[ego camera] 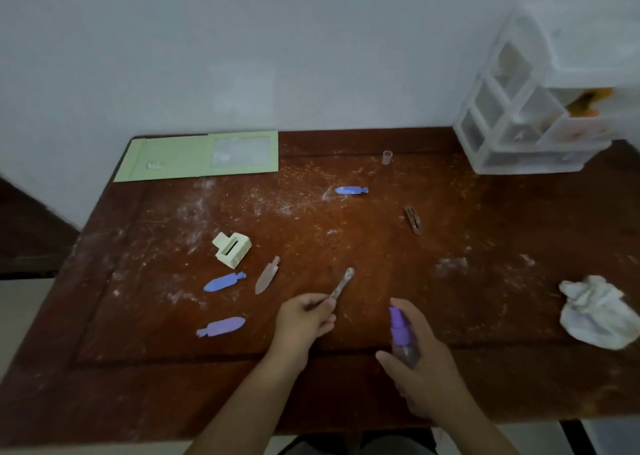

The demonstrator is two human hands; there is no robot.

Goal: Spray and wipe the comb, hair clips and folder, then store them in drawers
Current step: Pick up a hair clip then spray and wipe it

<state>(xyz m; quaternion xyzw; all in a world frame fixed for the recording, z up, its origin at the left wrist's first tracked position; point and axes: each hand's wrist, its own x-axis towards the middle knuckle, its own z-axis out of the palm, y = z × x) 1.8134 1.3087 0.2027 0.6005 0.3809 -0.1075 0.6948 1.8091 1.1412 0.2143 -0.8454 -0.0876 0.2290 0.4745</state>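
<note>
Left hand point(304, 319) pinches clip point(343, 283); right hand point(420, 361) grips spray bottle point(401, 333).

The counter point(346, 232) is dark reddish wood, scratched and dulled by whitish dusty smears. The drawer unit point(526, 132) looks like clear, glossy plastic. The spray bottle point(403, 340) has a see-through plastic body and a purple plastic top. The cloth point(594, 310) is soft, crumpled white fabric. The green folder point(173, 160) looks matt, with a clear shiny window. The cream claw clip point(231, 249) looks like smooth plastic.

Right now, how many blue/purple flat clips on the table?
3: one far centre, one left beside the cream claw clip, one nearest, left of the left hand. None visibly hidden.
</note>
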